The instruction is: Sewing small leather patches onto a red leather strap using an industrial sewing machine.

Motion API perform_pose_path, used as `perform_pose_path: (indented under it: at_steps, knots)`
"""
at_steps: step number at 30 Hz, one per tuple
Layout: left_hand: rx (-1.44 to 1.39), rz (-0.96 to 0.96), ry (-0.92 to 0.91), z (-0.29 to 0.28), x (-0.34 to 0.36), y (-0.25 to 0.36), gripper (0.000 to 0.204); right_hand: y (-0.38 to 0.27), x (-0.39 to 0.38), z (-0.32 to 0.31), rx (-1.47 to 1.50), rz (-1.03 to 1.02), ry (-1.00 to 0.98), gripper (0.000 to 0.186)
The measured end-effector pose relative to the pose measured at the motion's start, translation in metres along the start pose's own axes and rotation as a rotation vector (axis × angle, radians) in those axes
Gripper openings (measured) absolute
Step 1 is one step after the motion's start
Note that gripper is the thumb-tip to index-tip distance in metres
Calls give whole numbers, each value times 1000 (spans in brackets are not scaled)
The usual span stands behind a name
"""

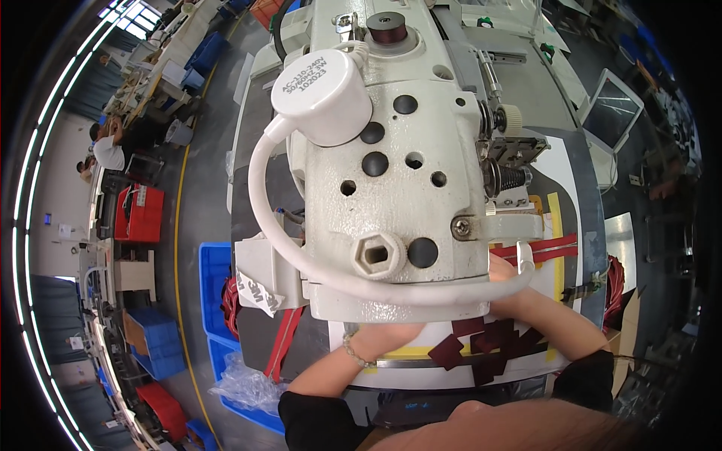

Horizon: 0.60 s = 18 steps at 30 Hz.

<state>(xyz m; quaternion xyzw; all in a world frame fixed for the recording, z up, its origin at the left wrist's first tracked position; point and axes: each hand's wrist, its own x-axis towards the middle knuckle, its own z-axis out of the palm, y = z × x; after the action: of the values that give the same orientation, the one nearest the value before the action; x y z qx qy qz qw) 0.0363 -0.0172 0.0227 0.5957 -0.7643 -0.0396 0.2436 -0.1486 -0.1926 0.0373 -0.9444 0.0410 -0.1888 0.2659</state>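
Observation:
A large off-white sewing machine (421, 218) fills the middle of the view and blocks the sight of my fingers. My left hand (389, 337), with a bracelet at its wrist, reaches under the machine's near end. On the other side, my right hand (508, 292) goes in beneath the machine beside a red zipper strip (558, 248). The machine hides whatever either hand holds. Several dark red fabric squares (490, 340) lie in a loose pile between my forearms. Another red zipper strip (286, 342) hangs down left of the machine.
A white lamp (323, 98) with a curved cable is fixed on the machine, near a dark red thread spool (387, 30). Blue bins (216, 289) and clear plastic wrap (248, 379) are at the left. A screen (613, 111) stands at the right. People sit far left.

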Motion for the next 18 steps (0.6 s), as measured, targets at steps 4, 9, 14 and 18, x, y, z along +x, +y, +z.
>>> perform_pose_path:
  at_steps: [4,9,14,18]
  knots:
    - [-200,-393,-73,-1,2,-17,27,-8,4,-5,-42,12,50,33]
    - [77,-155,123,-12,15,-14,23,-12,2,-10,-144,7,39,30]
    - [-34,-116,77,-11,14,-17,23,-7,0,-3,-147,-2,97,30]
    - [102,-11,25,-17,19,-16,25,-5,-1,0,-143,-19,125,32]
